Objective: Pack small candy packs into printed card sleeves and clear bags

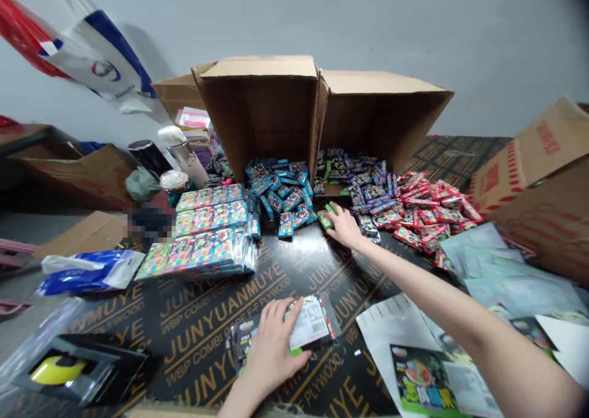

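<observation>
My left hand [272, 344] lies over a printed pack [311, 321] with a white barcode label, its thumb and fingers closed on the pack. Clear plastic sticks out around the pack's edges. Farther forward, my right hand [344, 226] pinches a small green box [326, 216] at the edge of the heaps. Left of that hand, blue boxes [285, 194] spill from one carton. Purple boxes [368, 191] and red boxes [426, 206] heap up to its right.
Two open cartons [260, 68] [386, 81] lie tipped toward me. Stacked wrapped sets [197, 246] stand left, beside a blue tissue pack [92, 270]. Clear bags [515, 277] and printed cards [423, 375] lie right. Another carton [538, 178] stands far right. A black box [87, 369] sits front left.
</observation>
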A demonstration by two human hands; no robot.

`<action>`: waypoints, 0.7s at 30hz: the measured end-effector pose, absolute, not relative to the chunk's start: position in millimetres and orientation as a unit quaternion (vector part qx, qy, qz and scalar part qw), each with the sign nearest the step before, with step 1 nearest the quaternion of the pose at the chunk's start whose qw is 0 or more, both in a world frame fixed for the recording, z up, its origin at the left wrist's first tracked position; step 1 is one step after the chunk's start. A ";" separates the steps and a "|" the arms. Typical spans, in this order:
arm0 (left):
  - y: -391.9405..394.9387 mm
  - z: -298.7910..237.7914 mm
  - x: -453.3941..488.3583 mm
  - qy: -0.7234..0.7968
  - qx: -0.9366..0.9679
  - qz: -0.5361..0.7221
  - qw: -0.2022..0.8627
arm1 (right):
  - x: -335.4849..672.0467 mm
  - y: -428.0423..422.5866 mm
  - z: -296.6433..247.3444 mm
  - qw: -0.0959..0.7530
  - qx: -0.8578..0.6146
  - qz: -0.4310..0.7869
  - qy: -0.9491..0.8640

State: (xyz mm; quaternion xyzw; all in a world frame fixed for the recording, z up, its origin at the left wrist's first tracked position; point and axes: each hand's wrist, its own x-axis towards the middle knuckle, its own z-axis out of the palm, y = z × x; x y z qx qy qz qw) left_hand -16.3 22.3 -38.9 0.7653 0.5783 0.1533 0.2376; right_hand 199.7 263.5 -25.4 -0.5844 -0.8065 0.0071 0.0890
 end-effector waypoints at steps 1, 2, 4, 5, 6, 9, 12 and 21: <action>22.0 -39.3 -16.9 0.578 0.765 0.156 0.237 | 206.2 249.2 -24.2 0.094 -0.578 0.001 -0.811; 21.9 -39.6 -17.6 0.576 0.766 0.160 0.236 | 212.4 235.6 -21.8 0.110 -0.575 -0.005 -0.811; 22.6 -38.5 -17.3 0.570 0.768 0.173 0.236 | 221.6 209.2 -13.9 0.181 -0.576 -0.001 -0.797; 23.4 -36.3 -15.6 0.567 0.766 0.185 0.240 | 223.4 195.3 -8.9 0.233 -0.576 0.018 -0.783; 24.6 -32.7 -12.3 0.568 0.757 0.207 0.248 | 223.1 180.5 -3.7 0.288 -0.573 0.053 -0.766; 28.8 -13.2 7.6 0.583 0.658 0.324 0.350 | 211.3 129.8 9.5 0.400 -0.520 0.246 -0.714; 30.5 9.9 35.8 0.524 0.420 0.452 0.588 | 196.5 80.6 17.5 0.418 -0.465 0.338 -0.703; 16.4 35.0 52.4 0.391 0.195 0.497 0.750 | 212.5 28.4 19.9 0.260 -0.366 0.162 -0.879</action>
